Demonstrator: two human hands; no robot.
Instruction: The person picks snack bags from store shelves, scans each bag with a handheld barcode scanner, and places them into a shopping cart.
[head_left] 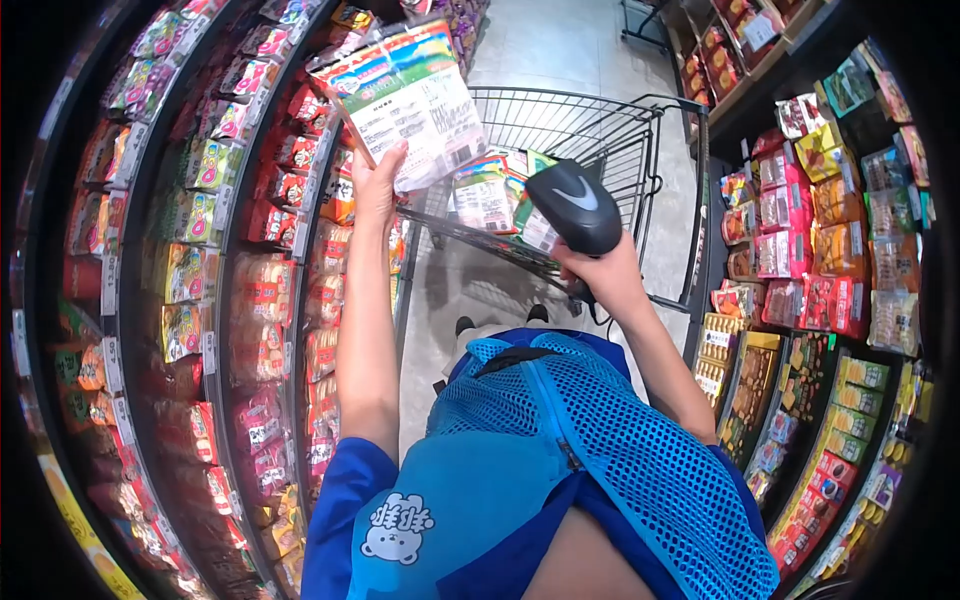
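My left hand (377, 183) grips the lower left edge of a snack bag (410, 105), raised beside the shelves. The bag's printed label side, with a barcode near the bottom, faces me. In my right hand (612, 272) is a black barcode scanner (575, 208), its rounded head up and its handle partly hidden by my fingers. The scanner is to the right of the bag and apart from it. Beyond and below both hands stands a black wire shopping cart (655, 150). Several similar snack packets (485, 195) lie in it, partly covered by the scanner.
Shelves of packaged snacks (210, 165) rise close on my left. More racks with bags and boxes (790, 210) line the right. A grey tiled floor (545, 45) runs ahead between them. My shoes (537, 313) show just behind the cart.
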